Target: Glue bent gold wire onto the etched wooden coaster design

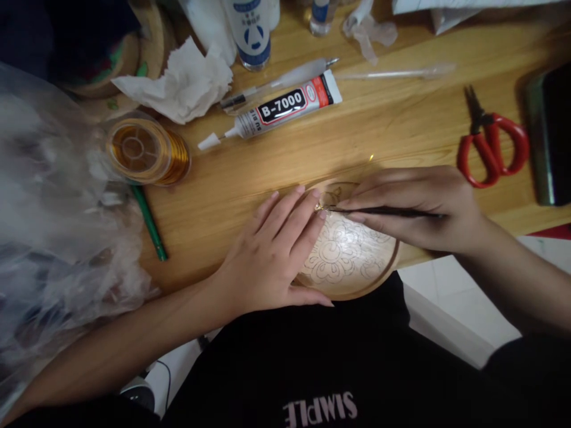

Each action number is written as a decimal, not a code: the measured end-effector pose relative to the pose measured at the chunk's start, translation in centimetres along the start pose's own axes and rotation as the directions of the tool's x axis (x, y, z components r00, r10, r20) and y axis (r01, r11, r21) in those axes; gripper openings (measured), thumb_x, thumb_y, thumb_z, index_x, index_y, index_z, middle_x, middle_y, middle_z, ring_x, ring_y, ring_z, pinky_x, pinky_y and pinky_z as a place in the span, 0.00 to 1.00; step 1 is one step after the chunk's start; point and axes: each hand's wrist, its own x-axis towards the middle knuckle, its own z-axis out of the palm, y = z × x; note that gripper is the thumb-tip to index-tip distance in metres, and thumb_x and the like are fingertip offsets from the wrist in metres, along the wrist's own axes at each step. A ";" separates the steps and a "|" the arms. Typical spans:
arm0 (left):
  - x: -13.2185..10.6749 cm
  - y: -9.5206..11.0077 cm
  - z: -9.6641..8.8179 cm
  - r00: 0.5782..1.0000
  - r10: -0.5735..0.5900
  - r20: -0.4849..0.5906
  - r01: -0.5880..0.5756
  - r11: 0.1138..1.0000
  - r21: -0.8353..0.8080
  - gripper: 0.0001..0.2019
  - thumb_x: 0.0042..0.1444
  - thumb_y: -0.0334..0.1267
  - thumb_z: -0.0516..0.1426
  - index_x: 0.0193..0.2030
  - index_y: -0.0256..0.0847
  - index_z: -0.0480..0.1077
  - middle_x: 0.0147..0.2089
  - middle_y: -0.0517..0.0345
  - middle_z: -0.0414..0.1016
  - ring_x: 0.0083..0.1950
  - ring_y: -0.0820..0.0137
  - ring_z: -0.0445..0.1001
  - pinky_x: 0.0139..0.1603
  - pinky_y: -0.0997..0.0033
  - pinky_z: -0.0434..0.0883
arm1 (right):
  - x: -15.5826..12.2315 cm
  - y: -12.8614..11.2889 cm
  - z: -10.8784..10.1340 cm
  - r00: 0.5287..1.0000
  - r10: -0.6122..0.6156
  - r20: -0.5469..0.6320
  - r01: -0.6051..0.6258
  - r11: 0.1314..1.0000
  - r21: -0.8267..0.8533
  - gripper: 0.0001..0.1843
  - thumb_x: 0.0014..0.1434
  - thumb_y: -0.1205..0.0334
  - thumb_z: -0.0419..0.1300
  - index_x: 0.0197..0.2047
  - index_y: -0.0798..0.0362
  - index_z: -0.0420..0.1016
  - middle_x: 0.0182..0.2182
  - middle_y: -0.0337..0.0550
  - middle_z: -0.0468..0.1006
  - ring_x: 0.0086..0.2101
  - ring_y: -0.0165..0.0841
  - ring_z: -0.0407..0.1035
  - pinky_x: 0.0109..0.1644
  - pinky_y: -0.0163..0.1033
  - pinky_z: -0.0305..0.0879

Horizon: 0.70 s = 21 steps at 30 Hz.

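Note:
A round wooden plate (379, 284) with a flower pattern drawn in dark lines lies at the table's front edge. My left hand (272, 252) rests flat across its left side, fingers stretched and thumb along the near rim. In my right hand (423, 199) is a pair of dark, slim tweezers (388, 211), pinched between thumb and fingers. Their tips meet a small piece of gold wire (318, 207) near the plate's far rim, close beside my left index fingertip. My fingers hide part of the drawing.
Beyond the plate lie a B-7000 glue tube (285, 107), a pen (298, 72) and crumpled tissue (181, 80). Leftward are a gold wire spool (147, 148), a green pen-like stick (149, 223) and plastic bags (57, 196). Red-handled pliers (488, 142) and a dark device (551, 134) lie right.

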 end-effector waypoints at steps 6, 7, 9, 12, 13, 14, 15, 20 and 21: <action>-0.1 0.0 0.5 0.997 -0.010 -0.072 0.008 1.000 -0.025 0.49 0.57 0.72 0.48 0.65 0.24 0.62 0.70 0.26 0.58 0.72 0.43 0.56 0.72 0.44 0.55 | 0.4 0.1 -0.4 0.999 0.009 0.042 -0.008 1.000 -0.017 0.10 0.60 0.63 0.66 0.46 0.49 0.81 0.37 0.40 0.84 0.38 0.31 0.80 0.40 0.34 0.76; -0.1 0.0 0.6 0.997 -0.008 -0.079 0.006 1.000 -0.024 0.48 0.58 0.71 0.48 0.65 0.23 0.62 0.70 0.26 0.58 0.72 0.42 0.56 0.71 0.44 0.56 | 0.5 0.0 -0.5 0.999 0.014 0.052 -0.013 1.000 -0.018 0.10 0.60 0.62 0.66 0.46 0.48 0.81 0.37 0.39 0.84 0.38 0.31 0.80 0.40 0.34 0.76; -0.1 0.0 0.7 0.997 -0.005 -0.083 0.004 1.000 -0.020 0.47 0.59 0.70 0.47 0.65 0.23 0.62 0.69 0.25 0.58 0.72 0.42 0.57 0.70 0.44 0.57 | 0.7 0.0 -0.6 0.997 0.036 0.066 -0.035 0.999 -0.015 0.10 0.60 0.62 0.66 0.46 0.46 0.81 0.37 0.37 0.85 0.38 0.31 0.80 0.40 0.34 0.76; -0.1 0.0 0.8 0.996 0.001 -0.087 -0.003 1.000 -0.014 0.48 0.59 0.71 0.47 0.65 0.22 0.61 0.69 0.24 0.58 0.72 0.42 0.57 0.70 0.45 0.57 | 1.0 0.0 -0.8 0.994 0.075 0.074 -0.076 0.997 0.009 0.09 0.60 0.61 0.66 0.45 0.43 0.82 0.38 0.35 0.85 0.38 0.31 0.80 0.40 0.35 0.77; -0.1 0.0 0.8 0.996 0.000 -0.088 -0.001 1.000 -0.015 0.48 0.59 0.71 0.47 0.65 0.22 0.61 0.69 0.24 0.58 0.72 0.42 0.57 0.70 0.45 0.57 | 1.1 0.0 -0.9 0.994 0.072 0.082 -0.074 0.997 0.020 0.09 0.60 0.61 0.66 0.44 0.43 0.82 0.38 0.35 0.85 0.38 0.31 0.80 0.40 0.35 0.77; -0.2 0.0 0.8 0.996 -0.004 -0.089 0.002 1.000 -0.020 0.48 0.58 0.71 0.47 0.65 0.22 0.61 0.69 0.24 0.58 0.72 0.43 0.57 0.70 0.45 0.57 | 1.1 0.0 -0.9 0.994 0.062 0.085 -0.065 0.997 0.029 0.09 0.60 0.61 0.66 0.44 0.44 0.82 0.37 0.36 0.85 0.38 0.31 0.80 0.40 0.34 0.77; -0.2 0.0 0.9 0.996 -0.010 -0.088 0.008 1.000 -0.030 0.48 0.58 0.71 0.47 0.66 0.23 0.60 0.69 0.25 0.58 0.72 0.43 0.56 0.70 0.45 0.57 | 1.2 0.1 -0.9 0.995 0.047 0.087 -0.050 0.998 0.032 0.09 0.60 0.62 0.66 0.45 0.45 0.82 0.37 0.36 0.85 0.38 0.30 0.80 0.40 0.34 0.77; -0.2 0.2 0.9 0.996 -0.046 -0.072 0.039 0.994 -0.100 0.47 0.59 0.70 0.49 0.67 0.24 0.59 0.71 0.25 0.56 0.73 0.44 0.54 0.70 0.43 0.58 | 1.3 0.1 -1.0 0.997 -0.003 0.083 0.003 1.000 0.006 0.10 0.59 0.63 0.67 0.45 0.47 0.81 0.39 0.38 0.85 0.39 0.30 0.80 0.42 0.33 0.78; -0.2 0.3 0.8 0.996 -0.053 -0.073 0.045 0.994 -0.103 0.46 0.60 0.69 0.49 0.66 0.24 0.59 0.71 0.25 0.56 0.73 0.44 0.54 0.70 0.44 0.58 | 1.4 0.0 -1.0 0.996 0.009 0.093 -0.010 1.000 0.014 0.10 0.59 0.63 0.67 0.45 0.46 0.82 0.38 0.38 0.85 0.39 0.30 0.80 0.42 0.33 0.78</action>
